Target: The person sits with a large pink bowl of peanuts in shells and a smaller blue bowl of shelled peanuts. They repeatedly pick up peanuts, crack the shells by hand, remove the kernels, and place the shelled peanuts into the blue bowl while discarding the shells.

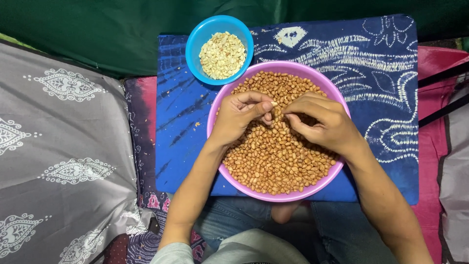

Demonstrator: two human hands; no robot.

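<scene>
**Two hands pinching peanuts over a purple bowl**

At the bottom of the frame, both forearms rise from the person's lap and converge toward the centre. The purple bowl [337, 171], heaped with brown-skinned peanuts [273, 161], sits mid-frame on a blue patterned cloth [381, 73], its lower rim reaching almost to the cloth's lower edge. Bare cloth lies open to the right and left of the bowl. The left hand [239, 117] curls above the nuts, fingertips pinched on one peanut; the right hand [322, 122] mirrors it, fingertips closed, almost touching the left. Farther up, upper centre-left, a blue bowl [195, 54] of pale skinned peanuts [222, 55] touches the purple rim. A grey patterned cushion [63, 146] fills the left.
</scene>
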